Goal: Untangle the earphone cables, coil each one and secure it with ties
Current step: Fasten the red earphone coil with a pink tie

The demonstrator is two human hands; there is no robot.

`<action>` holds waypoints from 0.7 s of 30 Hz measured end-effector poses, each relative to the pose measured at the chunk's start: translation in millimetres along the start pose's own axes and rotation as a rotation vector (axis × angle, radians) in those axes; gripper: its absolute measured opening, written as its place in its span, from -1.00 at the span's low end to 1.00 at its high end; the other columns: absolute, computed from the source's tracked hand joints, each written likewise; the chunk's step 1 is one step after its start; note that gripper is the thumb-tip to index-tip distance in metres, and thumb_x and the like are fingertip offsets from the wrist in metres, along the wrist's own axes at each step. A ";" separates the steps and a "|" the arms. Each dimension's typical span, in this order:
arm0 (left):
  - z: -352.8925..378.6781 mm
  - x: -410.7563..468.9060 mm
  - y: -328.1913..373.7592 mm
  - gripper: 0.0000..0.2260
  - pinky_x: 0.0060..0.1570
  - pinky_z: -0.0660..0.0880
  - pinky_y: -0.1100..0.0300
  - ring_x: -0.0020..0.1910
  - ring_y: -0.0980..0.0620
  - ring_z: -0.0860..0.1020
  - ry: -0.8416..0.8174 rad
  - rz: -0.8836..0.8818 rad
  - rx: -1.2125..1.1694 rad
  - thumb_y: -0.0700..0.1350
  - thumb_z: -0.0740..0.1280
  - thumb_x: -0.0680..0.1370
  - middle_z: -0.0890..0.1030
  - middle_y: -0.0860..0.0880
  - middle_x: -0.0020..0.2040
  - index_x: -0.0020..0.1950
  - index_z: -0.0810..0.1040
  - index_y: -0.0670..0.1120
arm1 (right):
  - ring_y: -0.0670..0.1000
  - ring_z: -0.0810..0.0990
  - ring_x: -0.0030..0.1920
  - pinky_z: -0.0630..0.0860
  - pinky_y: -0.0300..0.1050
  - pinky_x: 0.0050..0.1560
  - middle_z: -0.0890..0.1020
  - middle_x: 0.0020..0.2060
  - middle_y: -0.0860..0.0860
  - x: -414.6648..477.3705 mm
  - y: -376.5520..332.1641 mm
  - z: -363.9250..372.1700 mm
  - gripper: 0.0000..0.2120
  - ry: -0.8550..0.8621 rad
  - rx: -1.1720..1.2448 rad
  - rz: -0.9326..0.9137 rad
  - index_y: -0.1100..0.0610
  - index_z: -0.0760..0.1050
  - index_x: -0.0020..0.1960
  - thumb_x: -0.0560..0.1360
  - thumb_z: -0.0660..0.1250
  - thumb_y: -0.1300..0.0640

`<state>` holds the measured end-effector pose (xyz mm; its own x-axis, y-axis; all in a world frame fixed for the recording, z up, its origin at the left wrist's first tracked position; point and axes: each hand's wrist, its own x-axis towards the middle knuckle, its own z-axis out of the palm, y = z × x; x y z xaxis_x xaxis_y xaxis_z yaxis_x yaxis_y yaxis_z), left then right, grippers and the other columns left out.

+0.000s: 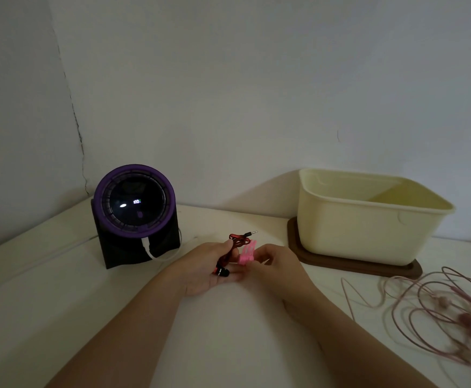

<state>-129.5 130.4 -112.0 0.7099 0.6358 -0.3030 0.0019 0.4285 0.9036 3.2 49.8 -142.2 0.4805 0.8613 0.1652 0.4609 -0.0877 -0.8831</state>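
My left hand [203, 268] holds a coiled red earphone cable [235, 243] between thumb and fingers; its jack plug sticks out to the right at the top and its dark earbuds [221, 271] lie in my palm. Right beside it, my right hand [277, 266] pinches a bunch of pink ties [246, 254] that touches the coil. A loose tangle of pink earphone cables [435, 312] lies spread on the white table at the right.
A cream plastic tub [349, 228] stands on a brown wooden board [368, 268] at the back right. A black device with a purple ring [135, 203] and a white cable stands at the back left. White walls close the corner behind.
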 end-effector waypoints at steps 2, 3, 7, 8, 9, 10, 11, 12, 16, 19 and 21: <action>0.9 0.1 -0.4 -0.65 0.12 0.50 -0.01 -0.48 0.09 0.56 -0.025 0.014 0.014 -0.13 0.09 0.66 0.59 -0.03 -0.42 -0.23 0.51 -0.20 | -0.17 0.46 -0.35 0.37 -0.25 -0.32 0.57 -0.34 -0.11 -0.3 1.5 1.3 -0.95 0.026 -0.029 -0.026 0.06 0.56 -0.24 0.37 0.41 0.11; 1.0 1.1 -0.5 -0.65 0.10 0.51 0.00 -0.46 0.09 0.57 -0.029 0.021 0.022 -0.12 0.09 0.66 0.59 -0.04 -0.41 -0.23 0.51 -0.20 | -0.18 0.45 -0.36 0.37 -0.26 -0.33 0.56 -0.36 -0.11 0.4 2.0 1.3 -0.94 0.033 -0.039 -0.038 0.07 0.56 -0.25 0.37 0.42 0.11; 0.6 5.2 -2.3 -0.67 0.03 0.57 0.05 -0.32 0.04 0.60 -0.043 0.045 0.034 -0.10 0.10 0.65 0.62 -0.05 -0.35 -0.21 0.50 -0.20 | -0.16 0.45 -0.37 0.38 -0.25 -0.33 0.56 -0.38 -0.09 1.7 3.7 1.5 -0.92 0.067 -0.068 -0.064 0.08 0.53 -0.26 0.34 0.42 0.12; 0.6 5.2 -2.8 -0.67 0.02 0.57 0.06 -0.31 0.04 0.60 -0.048 0.051 0.035 -0.10 0.10 0.65 0.62 -0.05 -0.34 -0.21 0.50 -0.20 | -0.16 0.46 -0.37 0.39 -0.25 -0.33 0.56 -0.37 -0.09 1.9 4.6 1.7 -0.91 0.071 -0.067 -0.071 0.09 0.52 -0.26 0.34 0.43 0.13; 1.0 5.0 -3.0 -0.65 0.01 0.57 0.07 -0.32 0.05 0.59 -0.048 0.056 0.035 -0.10 0.10 0.65 0.63 -0.05 -0.34 -0.23 0.52 -0.20 | -0.15 0.46 -0.37 0.39 -0.24 -0.33 0.57 -0.36 -0.08 2.1 5.4 1.7 -0.91 0.074 -0.060 -0.076 0.09 0.52 -0.26 0.34 0.43 0.13; 1.4 4.5 -3.0 -0.63 -0.02 0.58 0.08 -0.34 0.06 0.58 -0.044 0.059 0.030 -0.11 0.10 0.66 0.63 -0.06 -0.34 -0.25 0.53 -0.19 | -0.15 0.46 -0.37 0.40 -0.25 -0.32 0.58 -0.35 -0.08 2.2 6.0 1.4 -0.91 0.074 -0.049 -0.079 0.08 0.52 -0.25 0.34 0.44 0.12; 1.4 4.4 -2.9 -0.61 -0.03 0.58 0.09 -0.36 0.06 0.57 -0.042 0.063 0.024 -0.11 0.09 0.66 0.63 -0.07 -0.34 -0.27 0.55 -0.19 | -0.16 0.46 -0.37 0.40 -0.25 -0.32 0.59 -0.33 -0.08 2.0 6.1 1.0 -0.90 0.070 -0.036 -0.081 0.06 0.53 -0.23 0.35 0.45 0.11; 1.3 4.5 -2.9 -0.59 -0.02 0.57 0.09 -0.38 0.07 0.56 -0.047 0.067 0.018 -0.11 0.08 0.66 0.63 -0.07 -0.34 -0.27 0.57 -0.19 | -0.17 0.46 -0.38 0.39 -0.25 -0.32 0.59 -0.31 -0.08 1.6 6.2 1.0 -0.91 0.065 -0.021 -0.080 0.04 0.54 -0.22 0.36 0.45 0.09; 0.8 4.7 -2.0 -0.65 0.14 0.49 0.05 -0.37 0.10 0.62 -0.084 0.079 -0.002 -0.11 0.04 0.67 0.65 -0.04 -0.31 -0.11 0.55 -0.21 | -0.20 0.41 -0.44 0.32 -0.28 -0.33 0.52 -0.35 -0.17 -0.2 6.9 0.0 -0.91 0.068 0.015 -0.082 0.01 0.58 -0.15 0.40 0.45 0.04; 1.8 5.4 -3.1 -0.68 0.19 0.47 0.02 -0.37 0.10 0.62 -0.100 0.084 -0.015 -0.12 0.04 0.67 0.66 -0.04 -0.29 0.02 0.54 -0.25 | -0.22 0.42 -0.41 0.33 -0.34 -0.30 0.60 -0.21 -0.20 -1.4 4.4 -1.1 -0.90 0.066 -0.003 -0.132 -0.07 0.59 -0.08 0.43 0.41 0.09; 1.4 6.8 -4.4 -0.68 0.17 0.48 0.01 -0.37 0.09 0.62 -0.103 0.087 -0.029 -0.12 0.05 0.67 0.66 -0.04 -0.30 -0.02 0.53 -0.25 | -0.22 0.43 -0.37 0.37 -0.37 -0.29 0.62 -0.10 -0.18 -2.1 3.0 -1.6 -0.84 0.048 -0.005 -0.157 -0.17 0.58 -0.12 0.44 0.39 0.12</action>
<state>-123.7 131.9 -117.6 0.7749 0.6031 -0.1895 -0.0822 0.3934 0.9157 4.8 47.0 -144.5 0.4371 0.8397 0.3222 0.5369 0.0438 -0.8425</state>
